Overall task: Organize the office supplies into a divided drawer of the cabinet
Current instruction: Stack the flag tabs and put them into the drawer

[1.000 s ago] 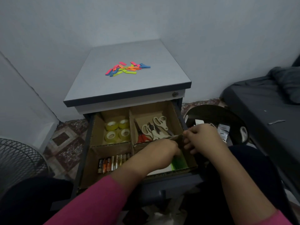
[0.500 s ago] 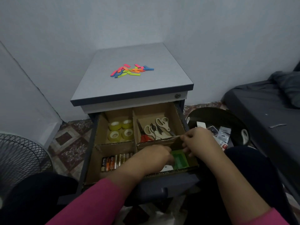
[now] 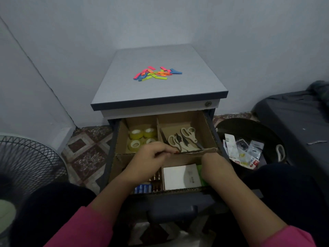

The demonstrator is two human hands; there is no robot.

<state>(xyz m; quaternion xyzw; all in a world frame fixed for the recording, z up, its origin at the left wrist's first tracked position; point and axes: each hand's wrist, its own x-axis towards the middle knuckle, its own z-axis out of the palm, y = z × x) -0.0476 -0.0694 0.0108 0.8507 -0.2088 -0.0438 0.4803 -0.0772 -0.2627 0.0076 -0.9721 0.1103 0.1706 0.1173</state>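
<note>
Head view. Open divided drawer at centre, below the cabinet's tabletop, which carries coloured strips at 12 o'clock. Rear left compartment: tape rolls; rear right: scissors. Left hand pinches the cardboard cross divider near its middle. Right hand, at 4 o'clock of the drawer, reaches behind that divider; its grasp cannot be told. White pad and batteries lie in the front compartments.
</note>
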